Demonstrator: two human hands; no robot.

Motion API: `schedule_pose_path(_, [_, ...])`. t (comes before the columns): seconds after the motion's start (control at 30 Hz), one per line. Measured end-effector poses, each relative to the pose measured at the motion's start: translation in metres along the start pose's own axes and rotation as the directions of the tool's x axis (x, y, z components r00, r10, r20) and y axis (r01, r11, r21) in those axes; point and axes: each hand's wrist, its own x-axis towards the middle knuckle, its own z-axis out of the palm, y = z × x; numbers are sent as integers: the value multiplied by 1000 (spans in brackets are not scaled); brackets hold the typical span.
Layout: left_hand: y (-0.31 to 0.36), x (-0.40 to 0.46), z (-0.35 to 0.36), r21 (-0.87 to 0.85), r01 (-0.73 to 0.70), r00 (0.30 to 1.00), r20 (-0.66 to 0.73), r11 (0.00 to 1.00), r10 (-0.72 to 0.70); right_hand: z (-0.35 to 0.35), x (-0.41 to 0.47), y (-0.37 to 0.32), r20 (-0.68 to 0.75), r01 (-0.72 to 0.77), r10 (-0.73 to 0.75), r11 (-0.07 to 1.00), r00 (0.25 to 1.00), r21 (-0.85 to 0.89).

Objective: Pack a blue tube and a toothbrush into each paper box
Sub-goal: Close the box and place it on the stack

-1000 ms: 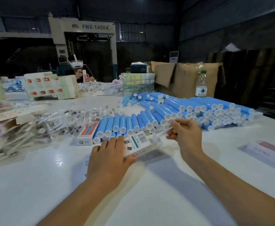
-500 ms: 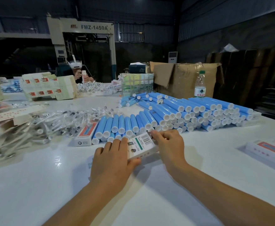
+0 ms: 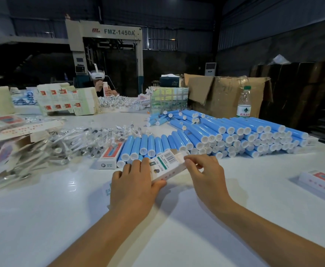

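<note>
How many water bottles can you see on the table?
1. The water bottle stands upright at the far right of the table, behind the pile of blue tubes and before the cardboard box. More may be hidden.

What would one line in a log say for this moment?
left hand: grips paper box | right hand: pinches box's end flap | blue tubes: piled behind

One head-worn camera looks forward and down across the glossy white table point(image 3: 42, 218), close over its near edge; the far wall sits at twelve o'clock.
</note>
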Motion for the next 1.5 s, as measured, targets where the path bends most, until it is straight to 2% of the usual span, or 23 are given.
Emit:
schedule_pose_path(0.17, [2, -1, -1, 20, 2, 1000, 9, 1000, -2, 7, -4, -2, 59, 27, -24, 998, 998, -58])
schedule_pose_path(0.37, [3, -2, 1, 49, -38, 999, 23, 998, 37, 8, 0, 6, 165, -158, 150, 987, 975, 40])
schedule_pose_path(0.57, [9, -4, 3, 105, -117, 993, 30, 988, 114, 11, 4, 8, 245, -216, 223, 975, 944, -55])
schedule_pose_path(0.87, [11, -10, 4, 137, -144, 990, 20, 980, 143, 17, 0, 11, 222, -201, 212, 977, 952, -73])
schedule_pose_path(1.0, [11, -9, 4, 94, -120, 993, 8, 988, 120, 18, -1, 12, 256, -116, 142, 987, 956, -114])
schedule_pose_path(1.1, [9, -7, 4, 45, -82, 997, -12, 996, 82, 11, 5, 13, 151, -4, 35, 979, 988, -202])
schedule_pose_path(1.13, [8, -7, 3, 28, -66, 998, -20, 997, 67, 9, 6, 12, 94, -29, 45, 986, 995, -167])
schedule_pose_path(1.17, [7, -6, 2, 11, -52, 998, -29, 999, 52, 7, 8, 11, 75, -125, 131, 990, 989, -71])
schedule_pose_path(1.2, [7, -6, 2, -4, -44, 998, -35, 999, 44, 5, 10, 9, 121, -279, 267, 956, 956, 92])
schedule_pose_path(1.23, [7, -6, 1, -14, -45, 998, -39, 999, 44, 5, 11, 7, 229, -455, 399, 837, 888, 305])
schedule_pose_path(1.27, [8, -7, 1, -18, -53, 998, -39, 998, 52, 6, 11, 7, 390, -613, 473, 618, 790, 492])
schedule_pose_path(1.3, [9, -7, 1, -18, -67, 997, -36, 998, 66, 6, 11, 6, 543, -720, 478, 380, 690, 581])
schedule_pose_path(1.33, [9, -8, 2, -15, -84, 996, -32, 996, 83, 6, 12, 6, 626, -765, 455, 250, 634, 594])
schedule_pose_path(1.37, [9, -8, 2, -11, -99, 995, -27, 995, 98, 6, 13, 7, 651, -780, 447, 217, 614, 587])
schedule_pose_path(1.43, [10, -8, 4, 6, -116, 993, -24, 993, 117, 8, 12, 9, 598, -745, 454, 298, 661, 597])
schedule_pose_path(1.47, [11, -8, 5, 17, -121, 992, -23, 993, 121, 10, 10, 8, 531, -699, 458, 406, 713, 588])
schedule_pose_path(1.5, [13, -8, 5, 26, -123, 992, -20, 992, 124, 12, 7, 7, 443, -624, 440, 580, 781, 524])
